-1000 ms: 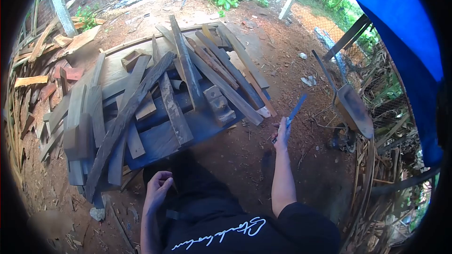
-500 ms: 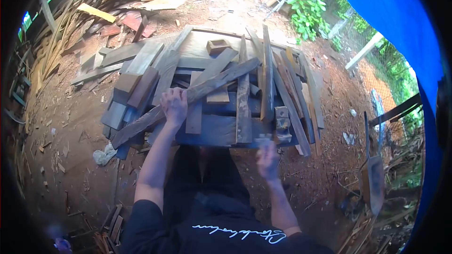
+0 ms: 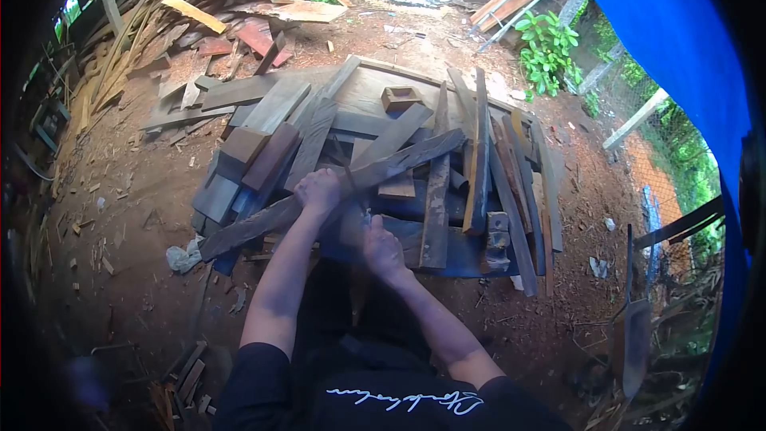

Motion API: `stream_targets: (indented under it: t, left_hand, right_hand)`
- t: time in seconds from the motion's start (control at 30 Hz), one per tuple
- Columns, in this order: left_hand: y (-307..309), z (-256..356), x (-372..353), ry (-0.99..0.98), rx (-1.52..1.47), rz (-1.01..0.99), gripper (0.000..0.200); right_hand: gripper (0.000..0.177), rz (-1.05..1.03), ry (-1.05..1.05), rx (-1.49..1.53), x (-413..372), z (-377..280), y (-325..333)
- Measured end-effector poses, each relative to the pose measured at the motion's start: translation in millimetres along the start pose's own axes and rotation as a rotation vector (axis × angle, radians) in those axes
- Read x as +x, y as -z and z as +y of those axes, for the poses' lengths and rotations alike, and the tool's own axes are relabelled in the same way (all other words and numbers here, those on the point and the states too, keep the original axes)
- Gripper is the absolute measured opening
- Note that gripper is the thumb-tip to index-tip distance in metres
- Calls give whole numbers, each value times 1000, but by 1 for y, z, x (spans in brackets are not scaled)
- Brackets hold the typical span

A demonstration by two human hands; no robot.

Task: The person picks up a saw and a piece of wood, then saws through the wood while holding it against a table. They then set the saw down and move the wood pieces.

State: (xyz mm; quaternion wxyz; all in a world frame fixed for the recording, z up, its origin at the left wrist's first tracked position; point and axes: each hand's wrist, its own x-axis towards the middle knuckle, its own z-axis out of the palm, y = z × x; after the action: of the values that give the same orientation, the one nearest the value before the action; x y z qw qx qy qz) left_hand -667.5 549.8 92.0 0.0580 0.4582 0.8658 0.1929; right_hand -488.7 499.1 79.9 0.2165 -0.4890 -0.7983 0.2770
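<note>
L hand (image 3: 317,191) is curled over a dark weathered plank (image 3: 399,164), prob. to steady it: the plank lies diag. across other boards, not flat on the table (image 3: 375,82), so it could rock. R hand (image 3: 384,251) is closed in a fist round a hand tool (image 3: 368,216), just beside L hand on the near side of the plank; a grip that close prob. keeps the held spot firm. Blade part is blurred, so saw vs. knife can't be told, nor whether it touches the wood.

Around them: a rough-edged board (image 3: 435,211) runs lengthwise to the R w/ its far part by the plank's end; squared timber blocks (image 3: 245,144) sit stacked at the table's L side; a small open wooden box (image 3: 400,99) is farther back, out of the hands' way.
</note>
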Motion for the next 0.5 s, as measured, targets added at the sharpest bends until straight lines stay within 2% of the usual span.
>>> stream_targets:
  t: [0.1, 0.2, 0.5]
  left_hand:
    - [3, 6, 1, 61, -2, 15, 43]
    - [-5, 4, 1, 69, -31, 78, 44]
    - [-11, 3, 3, 69, 12, 99, 43]
  right_hand:
    - [18, -23, -25, -43, 7, -4, -6]
    - [18, -32, -30, -75, 9, -8, -5]
    - [18, -24, 16, -228, -4, 3, -12]
